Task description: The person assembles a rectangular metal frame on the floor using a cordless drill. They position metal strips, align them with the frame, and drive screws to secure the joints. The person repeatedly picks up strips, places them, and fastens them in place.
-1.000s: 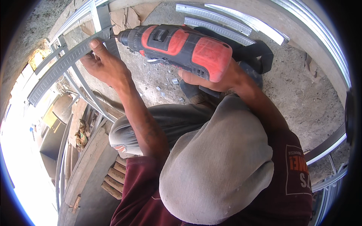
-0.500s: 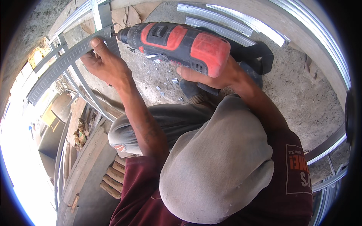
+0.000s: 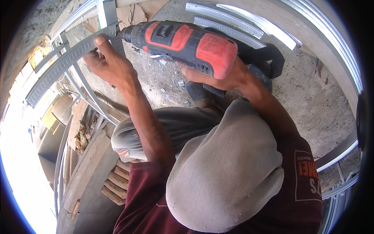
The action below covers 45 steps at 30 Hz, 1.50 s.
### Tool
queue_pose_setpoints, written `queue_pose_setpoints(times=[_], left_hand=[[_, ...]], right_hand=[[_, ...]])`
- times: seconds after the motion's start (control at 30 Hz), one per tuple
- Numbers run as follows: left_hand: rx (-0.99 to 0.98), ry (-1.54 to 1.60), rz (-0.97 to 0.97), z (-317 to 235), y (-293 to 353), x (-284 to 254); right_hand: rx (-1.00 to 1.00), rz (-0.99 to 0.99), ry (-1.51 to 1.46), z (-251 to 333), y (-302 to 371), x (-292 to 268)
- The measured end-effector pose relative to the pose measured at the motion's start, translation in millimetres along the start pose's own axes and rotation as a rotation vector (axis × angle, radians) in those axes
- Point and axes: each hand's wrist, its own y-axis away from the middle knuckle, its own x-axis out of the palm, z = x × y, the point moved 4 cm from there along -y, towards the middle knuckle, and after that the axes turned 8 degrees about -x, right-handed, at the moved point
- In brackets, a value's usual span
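Note:
My right hand (image 3: 218, 78) is wrapped round the grip of a red and black cordless drill (image 3: 177, 41), which lies nearly level and points left. Its chuck end meets the joint where a ribbed metal channel (image 3: 64, 62) crosses an upright metal strip (image 3: 106, 15). My left hand (image 3: 111, 64) grips the channel close to that joint, thumb on the near face and fingers curled behind it. The drill tip and any screw there are too small to make out.
Loose metal channels (image 3: 230, 27) lie on the concrete floor beyond the drill. Small metal offcuts (image 3: 181, 83) are scattered below it. Wooden boards (image 3: 87, 167) and a stack of brown paper-like bundles (image 3: 117, 183) stand at lower left. More metal profiles (image 3: 339, 195) lie at lower right.
Almost nothing differs. The drill's nose has edged slightly left and down against the joint, and the channel's lower left end has shifted a little.

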Motion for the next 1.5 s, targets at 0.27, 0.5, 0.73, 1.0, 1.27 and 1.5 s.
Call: queue_pose_setpoints(times=[0.27, 0.5, 0.73, 1.0, 1.27, 1.5], left_hand=[[-0.006, 0.028, 0.002, 7, -1, -1], [-0.050, 0.042, 0.015, -13, 4, 7], [-0.003, -0.041, -0.247, -7, 26, -20], [-0.737, 0.209, 0.102, 81, 156, 63], [-0.665, 0.053, 0.201, 67, 124, 123], [-0.682, 0.054, 0.373, 62, 120, 134]], right_hand=[[0.026, 0.016, -0.040, -5, -1, 1], [0.020, -0.028, -0.048, -11, 4, -6], [0.342, -0.037, -0.608, 0, 63, -45], [0.514, -0.293, -0.671, 47, 97, -93], [0.550, -0.381, -0.478, 67, 111, -95], [0.917, -0.435, -0.370, 91, 139, -89]])
